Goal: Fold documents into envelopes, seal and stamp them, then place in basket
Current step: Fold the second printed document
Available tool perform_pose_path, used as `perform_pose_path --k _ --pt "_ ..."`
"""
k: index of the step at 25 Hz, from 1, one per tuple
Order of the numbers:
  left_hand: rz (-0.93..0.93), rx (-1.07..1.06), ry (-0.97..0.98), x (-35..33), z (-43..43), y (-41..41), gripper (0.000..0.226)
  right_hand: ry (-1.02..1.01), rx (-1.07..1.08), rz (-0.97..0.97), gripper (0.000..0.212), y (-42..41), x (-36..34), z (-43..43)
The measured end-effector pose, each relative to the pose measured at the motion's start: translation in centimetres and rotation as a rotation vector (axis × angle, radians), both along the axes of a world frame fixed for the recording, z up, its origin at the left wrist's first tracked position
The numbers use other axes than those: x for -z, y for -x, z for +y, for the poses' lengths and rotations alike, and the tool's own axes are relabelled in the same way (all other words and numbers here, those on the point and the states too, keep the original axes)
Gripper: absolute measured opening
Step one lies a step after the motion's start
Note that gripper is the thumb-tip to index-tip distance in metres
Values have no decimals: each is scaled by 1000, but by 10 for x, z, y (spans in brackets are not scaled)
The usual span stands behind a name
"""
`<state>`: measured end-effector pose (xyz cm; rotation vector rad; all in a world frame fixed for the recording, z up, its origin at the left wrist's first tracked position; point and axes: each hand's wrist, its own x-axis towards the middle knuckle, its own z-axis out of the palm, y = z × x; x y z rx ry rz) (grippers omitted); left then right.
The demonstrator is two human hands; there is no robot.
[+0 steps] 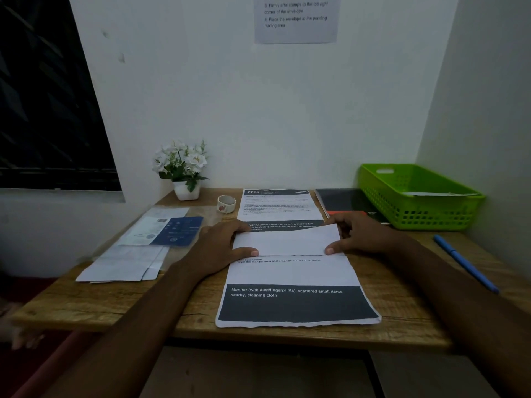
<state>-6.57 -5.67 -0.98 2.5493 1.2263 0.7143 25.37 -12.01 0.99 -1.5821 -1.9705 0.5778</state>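
On the surface (402,311), at its middle, document (293,271): a printed sheet lying flat, with a dark band at its near end and its far part folded over as a plain white flap (287,239).
Left hand (221,248): at the document's left edge, clamped on the flap's left end, with bent fingers over the flap's far edge and the thumb on its near edge.
Right hand (365,234): at the document's right edge, clamped on the flap's right end, with fingers curled at the slightly raised far corner and the thumb on the near edge.
Second sheet (280,205): just beyond the document, partly under the flap, headed "2720".
Basket (431,214): green, beyond and right of the document, well apart from it, with a white paper (439,193) inside.
Notebook (344,202): dark, between the second sheet and the basket.
Pen (465,262): blue, right of the document, past the right forearm.
Envelopes (129,262): a white stack left of the document, with a blue card (178,231) at its far end.
Small cup (226,203): beyond the document, to its left.
Flower pot (184,170): farther left, against the wall.
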Motion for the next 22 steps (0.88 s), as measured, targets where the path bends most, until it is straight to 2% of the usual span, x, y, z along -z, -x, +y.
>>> perform_pose_path --k 3,9,11,13,16,19,21,22 --pt "-26 -13 1 0 0 -1 65 -3 -22 -19 50 2 -2 -1" --pt "-110 -17 -75 -2 -1 0 62 -1 -38 -38 17 -1 -9 -7" --pt "-191 -13 -69 -5 -5 -1 65 -1 -32 -29 19 -2 -10 -9" --pt "-270 -4 -16 -8 -11 -2 72 7 -23 -29 28 -3 -10 -10" --pt "-306 10 12 -10 -17 -1 78 6 -57 18 33 -2 -11 -15" --pt "-266 48 -6 -9 -19 4 58 -27 -79 43 19 3 -8 -21" --pt "-201 87 -61 -8 -18 6 38 -41 -99 27 18 6 -8 -27" --pt "-187 116 -82 -7 -17 8 37 -51 -97 1 20 8 -8 -31"
